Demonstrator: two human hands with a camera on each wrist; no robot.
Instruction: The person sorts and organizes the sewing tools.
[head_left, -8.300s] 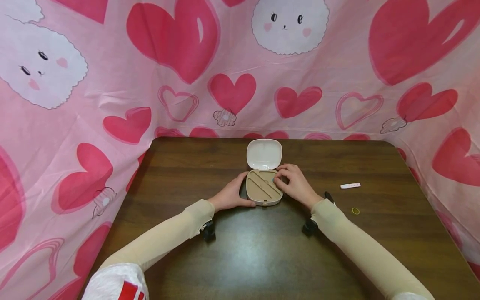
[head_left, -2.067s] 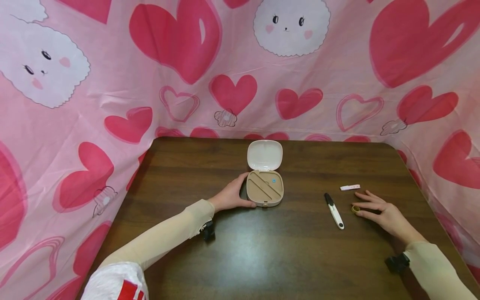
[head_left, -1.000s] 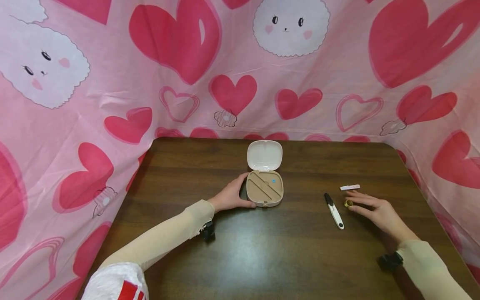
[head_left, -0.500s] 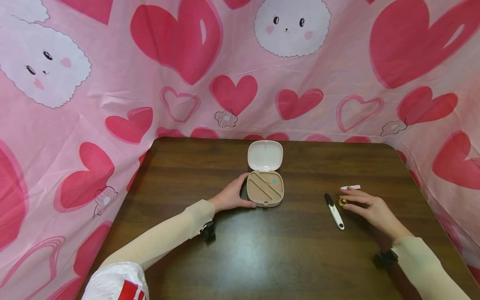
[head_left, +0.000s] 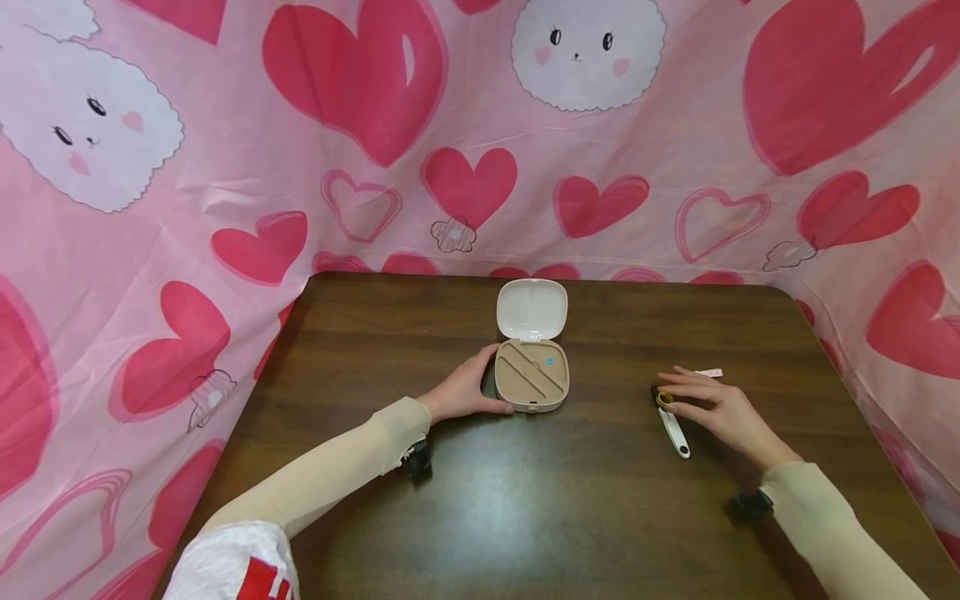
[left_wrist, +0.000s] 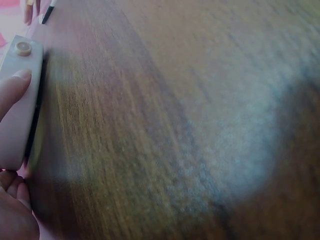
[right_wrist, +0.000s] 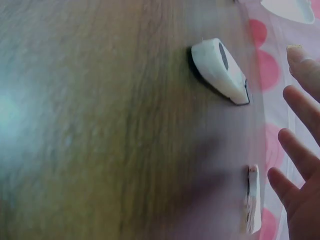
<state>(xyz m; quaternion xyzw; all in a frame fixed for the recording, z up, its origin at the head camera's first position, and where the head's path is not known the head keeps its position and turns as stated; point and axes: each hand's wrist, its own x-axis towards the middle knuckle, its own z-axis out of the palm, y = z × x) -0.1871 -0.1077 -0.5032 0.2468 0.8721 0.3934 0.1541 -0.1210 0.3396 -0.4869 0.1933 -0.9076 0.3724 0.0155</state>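
Note:
A white case [head_left: 532, 406] stands with its lid [head_left: 532, 310] raised, showing a beige insert [head_left: 517, 379] with diagonal slots. A tiny blue ring-shaped piece [head_left: 549, 361] sits in the insert's right part. My left hand [head_left: 467, 390] grips the case's left side, thumb at the front; the left wrist view shows the thumb [left_wrist: 12, 92] on the front wall near a round catch [left_wrist: 23, 48]. My right hand [head_left: 716, 408] pinches a small gold ring [head_left: 664, 399] between thumb and forefinger, over the black end of a slim white tool [head_left: 677, 437]. The other fingers are extended.
A white strip with pink marks [head_left: 708, 372] lies behind the right hand, partly hidden by it. The brown wooden table [head_left: 480, 508] backs onto a pink heart-patterned cloth [head_left: 480, 125].
The right hand has left the case, taken the gold ring from the table at the right and carried it left to the white tool. The left hand keeps its grip.

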